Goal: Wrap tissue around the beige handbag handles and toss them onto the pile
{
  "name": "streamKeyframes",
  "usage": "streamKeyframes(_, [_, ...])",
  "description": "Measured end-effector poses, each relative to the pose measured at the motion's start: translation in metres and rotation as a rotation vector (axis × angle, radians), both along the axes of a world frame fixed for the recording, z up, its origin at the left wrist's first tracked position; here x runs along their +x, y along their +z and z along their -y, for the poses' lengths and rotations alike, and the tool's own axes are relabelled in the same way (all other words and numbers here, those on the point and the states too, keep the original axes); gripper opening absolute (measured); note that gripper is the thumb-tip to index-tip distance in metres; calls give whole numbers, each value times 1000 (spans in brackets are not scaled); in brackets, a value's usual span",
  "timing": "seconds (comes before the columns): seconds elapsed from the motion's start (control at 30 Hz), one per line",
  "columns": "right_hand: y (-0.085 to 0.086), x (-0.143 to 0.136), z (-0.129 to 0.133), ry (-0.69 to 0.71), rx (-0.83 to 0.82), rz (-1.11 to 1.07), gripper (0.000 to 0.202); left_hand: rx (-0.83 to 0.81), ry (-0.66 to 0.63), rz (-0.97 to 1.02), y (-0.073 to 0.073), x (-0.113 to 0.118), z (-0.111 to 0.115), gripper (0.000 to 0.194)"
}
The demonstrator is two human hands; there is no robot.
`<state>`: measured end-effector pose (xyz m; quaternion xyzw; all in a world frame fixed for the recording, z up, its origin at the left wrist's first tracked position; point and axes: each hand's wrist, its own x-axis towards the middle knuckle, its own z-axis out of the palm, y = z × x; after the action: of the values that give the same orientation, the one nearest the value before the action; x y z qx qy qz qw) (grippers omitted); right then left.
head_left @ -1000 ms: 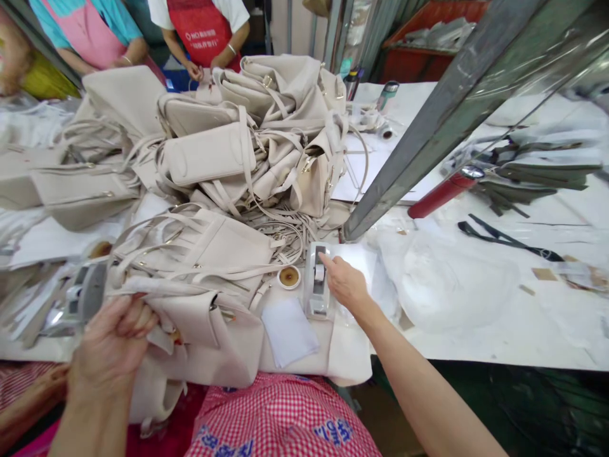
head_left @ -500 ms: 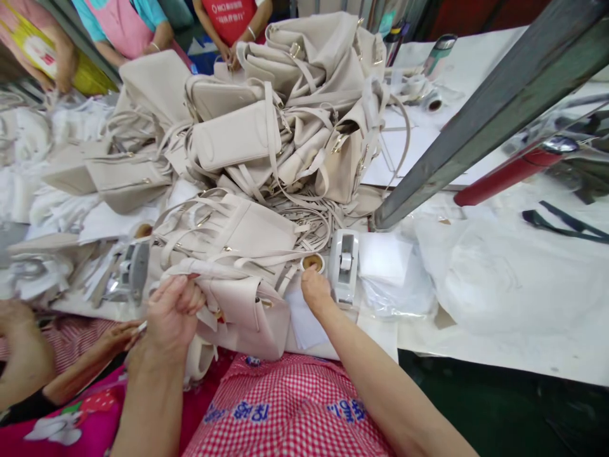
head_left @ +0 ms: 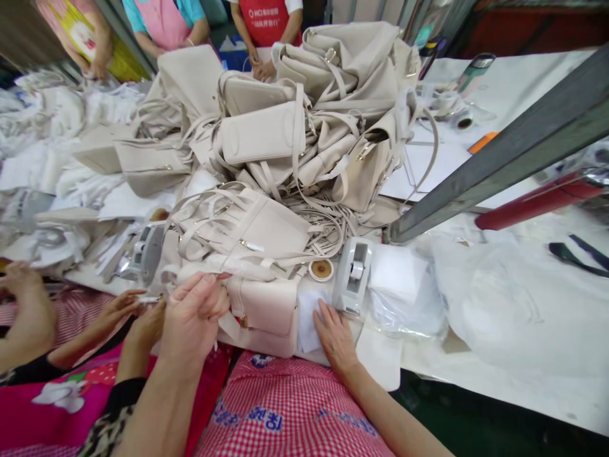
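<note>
My left hand [head_left: 197, 311] is closed at the wrapped handle of a beige handbag [head_left: 264, 311], which lies at the table's front edge. White wrapping covers that handle. My right hand [head_left: 335, 333] rests with its fingers spread on white paper sheets [head_left: 309, 320], just right of the bag, and holds nothing that I can see. Above the sheets stands a small round dish [head_left: 321, 270] with a brown, sponge-like filling. Beside it is a grey tape dispenser [head_left: 353, 276].
A heap of beige handbags [head_left: 261, 136] fills the middle of the table. A metal post [head_left: 504, 139] slants up on the right, near a red flask [head_left: 533, 200] and clear plastic bags [head_left: 409, 304]. A co-worker's hands [head_left: 128, 314] are close on my left; other people stand opposite.
My right hand has left the round dish and come down onto the paper, fingers now spread. My left hand keeps hold of the handle. The whole view has shifted somewhat.
</note>
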<state>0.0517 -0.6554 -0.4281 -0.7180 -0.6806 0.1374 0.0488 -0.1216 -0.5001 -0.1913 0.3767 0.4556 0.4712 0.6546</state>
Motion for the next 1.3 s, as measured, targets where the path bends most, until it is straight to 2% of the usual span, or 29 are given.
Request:
streamKeyframes(0.07, [-4,6,-2,19,9,-5,26,-6,-27,24,6,-2,6,20])
streamKeyframes(0.17, [-3,7,-11,-19,1,2,20,12,-59,84,18,-9,10,24])
streamKeyframes(0.27, [-1,4,-19,-85,-17,19,28,39,-39,92,32,-18,10,14])
streamKeyframes(0.4, [1,2,-22,-95,-42,0,8,48,30,57,44,-22,11,16])
streamKeyframes(0.53, [-2,5,-21,-103,-40,-33,6,35,5,66,43,-17,16,13])
streamKeyframes(0.73, [-3,9,-17,-64,-7,-72,16,30,-6,79,44,-15,24,13])
streamKeyframes(0.93, [1,13,3,22,41,-94,23,-4,-90,105,46,-11,29,17])
streamKeyframes(1.03, [0,18,13,3,53,-112,22,-10,-112,110,45,-5,30,16])
streamKeyframes(1.23, [4,32,32,-49,91,-210,23,-51,-128,165,57,9,37,20])
streamKeyframes(1.3, [10,36,38,-43,115,-265,25,-91,-154,178,51,15,38,21])
